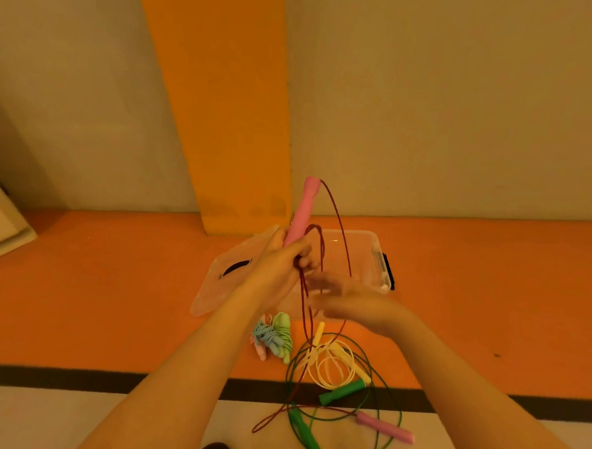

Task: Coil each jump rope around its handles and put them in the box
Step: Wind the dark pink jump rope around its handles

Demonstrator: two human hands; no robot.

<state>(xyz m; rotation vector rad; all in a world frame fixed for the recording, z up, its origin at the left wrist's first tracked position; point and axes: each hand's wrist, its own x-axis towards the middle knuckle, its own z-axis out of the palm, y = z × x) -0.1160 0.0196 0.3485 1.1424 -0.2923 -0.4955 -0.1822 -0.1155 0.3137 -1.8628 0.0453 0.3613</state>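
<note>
Down by my feet, a green jump rope (pixel 399 411) sprawls loose on the floor, its two green handles (pixel 342 393) lying apart inside its wide loops. Just beside it rests the second pink handle (pixel 385 428), with the dark red cord (pixel 336 209) running from it across the green loops and climbing toward my hands. A little farther out, a yellow jump rope (pixel 314 373) lies in loose rings, and left of it sits a pastel bundle (pixel 273 336) of ropes already wound up. Above these, my left hand (pixel 278 264) is clenched round the first pink handle (pixel 300 214), holding it upright, the cord arcing from its top and a few turns gathered at my fingers. My right hand (pixel 345 302) is at the hanging cord just beside my left, but it is blurred and I cannot tell whether it grips the cord. Beyond my hands the clear box (pixel 378 259) stands open on the orange floor (pixel 112 300), its lid (pixel 216 282) leaning against its left side.
</note>
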